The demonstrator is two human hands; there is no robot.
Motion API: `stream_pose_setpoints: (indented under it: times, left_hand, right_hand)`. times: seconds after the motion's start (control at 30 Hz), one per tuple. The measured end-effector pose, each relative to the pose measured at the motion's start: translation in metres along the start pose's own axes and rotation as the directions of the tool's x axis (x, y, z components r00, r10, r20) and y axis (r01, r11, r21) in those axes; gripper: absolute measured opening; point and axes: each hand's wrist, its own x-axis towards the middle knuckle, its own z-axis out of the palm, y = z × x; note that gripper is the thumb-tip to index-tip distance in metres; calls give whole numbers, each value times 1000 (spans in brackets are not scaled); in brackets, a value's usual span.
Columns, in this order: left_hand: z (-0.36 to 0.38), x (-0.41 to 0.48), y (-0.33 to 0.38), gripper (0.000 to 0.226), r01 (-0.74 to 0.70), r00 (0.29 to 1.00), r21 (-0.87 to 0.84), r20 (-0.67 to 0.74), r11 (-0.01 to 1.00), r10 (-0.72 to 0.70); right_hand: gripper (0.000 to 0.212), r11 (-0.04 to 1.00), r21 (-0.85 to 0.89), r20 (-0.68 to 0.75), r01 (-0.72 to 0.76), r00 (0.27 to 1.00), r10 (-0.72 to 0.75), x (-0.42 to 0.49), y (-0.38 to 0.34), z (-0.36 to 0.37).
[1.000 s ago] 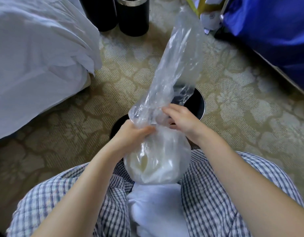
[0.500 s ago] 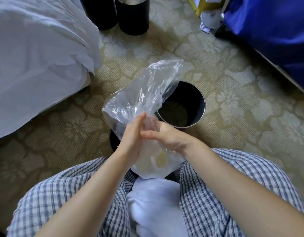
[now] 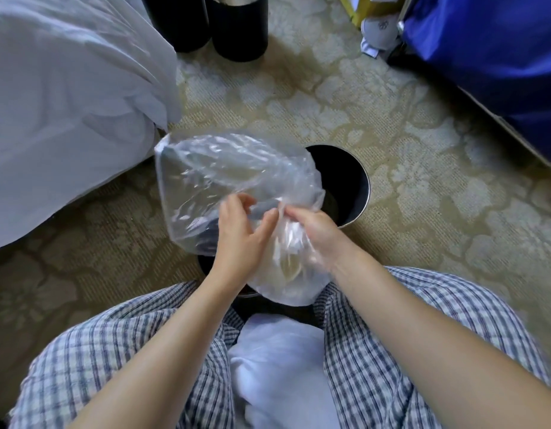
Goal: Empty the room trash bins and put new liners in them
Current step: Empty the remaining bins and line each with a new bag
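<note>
The thin clear plastic liner bag [image 3: 237, 174] hangs between the person's knees, just above the floor, with a little pale trash sagging in its lower end. It looks feather-light, limp and slick, and apt to tear if yanked, so the gathered neck is the safest hold. The right hand [image 3: 314, 235] grasps that bunched neck and the left hand [image 3: 240, 236] pinches loose film beside it. Just behind stands an unlined round black trash bin with a chrome rim [image 3: 345, 181], and a second black bin [image 3: 207, 264] sits half hidden under the bag. White bedding [image 3: 66, 119] crowds the left side and a blue fabric bag [image 3: 485, 57] the right.
</note>
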Motion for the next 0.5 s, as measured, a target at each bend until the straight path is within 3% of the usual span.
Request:
stream_pose_setpoints:
  times: [0.13,0.2,0.27,0.37,0.43,0.5]
  left_hand:
    - [2,-2,1,31,15,973,173,225,985,-55]
    - [3,-2,1,37,2,938,287,333,958,-101]
    - [2,-2,-1,39,-4,922,284,371,959,-106]
    - [-6,1,-2,27,2,972,156,231,988,-38]
    - [-14,2,3,19,-132,991,121,20,984,131]
    - [-23,2,11,12,-324,943,75,-55,943,328]
  right_hand:
    - [23,992,130,-69,-4,998,13,1,-9,-3]
    - [27,998,-61,-77,3,997,-8,-3,-9,-4]
    - [34,944,-328,-53,39,997,-59,-3,-6,-5]
    - [19,905,-424,92,47,996,-9,-9,-13,-7]
    - [11,869,-492,216,58,975,57,-11,-18,-8]
    - [21,813,-579,244,61,964,101,-10,-17,-10]
